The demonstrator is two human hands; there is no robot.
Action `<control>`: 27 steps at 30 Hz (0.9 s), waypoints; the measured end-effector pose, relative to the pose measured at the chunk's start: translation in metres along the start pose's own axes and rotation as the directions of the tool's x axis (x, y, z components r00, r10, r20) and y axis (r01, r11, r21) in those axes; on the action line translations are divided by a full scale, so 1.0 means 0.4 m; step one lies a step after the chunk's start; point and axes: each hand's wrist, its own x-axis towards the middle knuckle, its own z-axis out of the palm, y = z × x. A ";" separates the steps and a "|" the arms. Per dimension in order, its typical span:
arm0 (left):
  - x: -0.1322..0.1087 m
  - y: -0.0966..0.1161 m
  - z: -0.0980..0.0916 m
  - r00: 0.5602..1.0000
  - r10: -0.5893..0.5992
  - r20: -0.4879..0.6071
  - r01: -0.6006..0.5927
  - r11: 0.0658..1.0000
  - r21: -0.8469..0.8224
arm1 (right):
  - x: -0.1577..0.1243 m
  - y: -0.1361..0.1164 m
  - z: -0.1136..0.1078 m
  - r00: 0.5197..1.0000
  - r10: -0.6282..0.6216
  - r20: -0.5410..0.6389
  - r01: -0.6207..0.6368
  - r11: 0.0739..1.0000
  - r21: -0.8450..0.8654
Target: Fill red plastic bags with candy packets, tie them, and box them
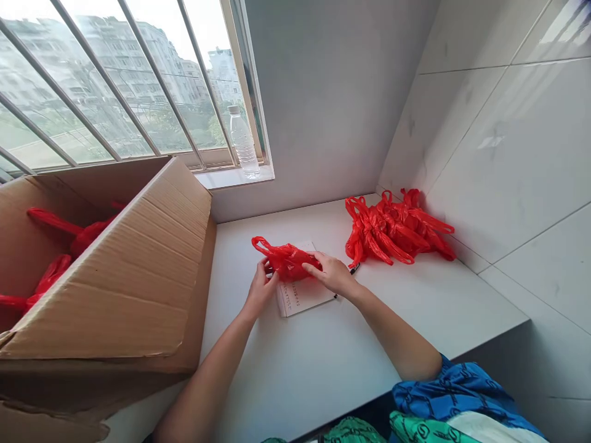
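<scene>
Between my two hands is a red plastic bag (pixel 293 261), with its handle loop sticking out to the upper left. My left hand (pixel 263 284) grips the bag's left end, thumb in front and fingers partly behind it. My right hand (pixel 333 272) has its thumb and fingers closed around the right end. Under the bag lies an open notebook (pixel 302 301) with small handwritten marks on its page. A dark pen (pixel 354 269) shows beside my right hand, partly hidden by it. What the bag contains is hidden.
A pile of tied red plastic bags (pixel 397 227) lies at the back right of the white table (pixel 277 381). On the left stands an open cardboard box (pixel 133 271) with more red bags inside. A water bottle (pixel 244 144) stands on the sill by the barred window.
</scene>
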 end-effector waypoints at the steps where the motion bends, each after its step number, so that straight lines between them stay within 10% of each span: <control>1: 0.001 0.011 0.008 0.998 0.034 0.052 -0.036 0.998 0.042 | 0.000 -0.001 0.007 1.000 0.016 0.017 -0.016 1.000 0.008; 7: 0.004 0.095 0.010 0.957 0.288 0.021 -0.287 0.940 0.185 | 0.010 0.021 -0.016 0.999 0.030 -0.021 -0.026 0.982 0.189; 10: -0.001 0.075 -0.027 0.974 0.227 -0.017 -0.222 0.964 0.144 | 0.013 0.036 -0.046 0.988 0.019 -0.154 0.007 0.987 0.162; 15: -0.018 0.032 -0.084 0.962 0.089 0.259 -0.123 0.986 0.116 | -0.006 0.036 -0.081 0.999 0.008 0.046 -0.006 1.000 -0.030; 21: 0.008 0.070 -0.067 0.998 0.024 0.065 -0.014 0.988 -0.153 | -0.013 0.015 -0.066 1.000 0.000 0.031 -0.006 0.983 0.185; 25: 0.006 0.080 -0.025 0.947 0.120 0.297 -0.130 0.991 0.012 | -0.006 0.011 -0.017 0.996 -0.052 0.076 0.044 0.994 0.100; 27: -0.001 0.086 -0.023 0.951 0.205 0.233 -0.218 0.975 0.033 | -0.004 0.009 -0.009 0.994 -0.108 -0.020 0.110 0.980 0.167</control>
